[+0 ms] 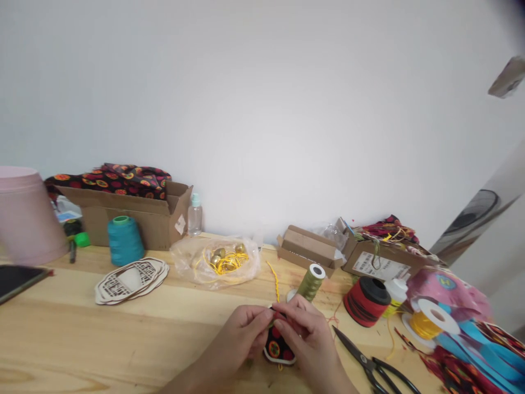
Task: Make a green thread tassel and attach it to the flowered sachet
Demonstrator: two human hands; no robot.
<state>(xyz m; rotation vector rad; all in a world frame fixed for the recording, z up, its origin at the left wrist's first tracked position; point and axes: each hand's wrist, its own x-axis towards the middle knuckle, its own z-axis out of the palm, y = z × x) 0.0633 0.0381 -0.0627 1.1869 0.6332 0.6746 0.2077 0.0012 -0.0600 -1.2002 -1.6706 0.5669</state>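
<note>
A small black fabric piece (pixel 274 348) with orange-and-red round motifs and a white edge is between my hands, close above the wooden table (pixel 172 339). My left hand (pixel 246 332) pinches at its upper left, thumb and forefinger together. With its fingers bent, my right hand (pixel 307 332) grips the upper right edge. The two sets of fingertips nearly meet at the top and cover that part. A twisted yellow cord (pixel 276 280) extends up from behind the fingers, and a small yellow loop (pixel 280 368) shows at the bottom edge. Just behind my right hand stands an olive thread spool (pixel 311 282).
Black scissors (pixel 363 358) lie at right, beside a red-and-black thread cone (pixel 366 301) and a yellow cord spool (pixel 430 320). A plastic bag (pixel 184 257) of bells, stacked wooden cutouts (pixel 131 282) and a teal thread cone (pixel 125 241) are left. Cardboard boxes (pixel 123 219) line the wall.
</note>
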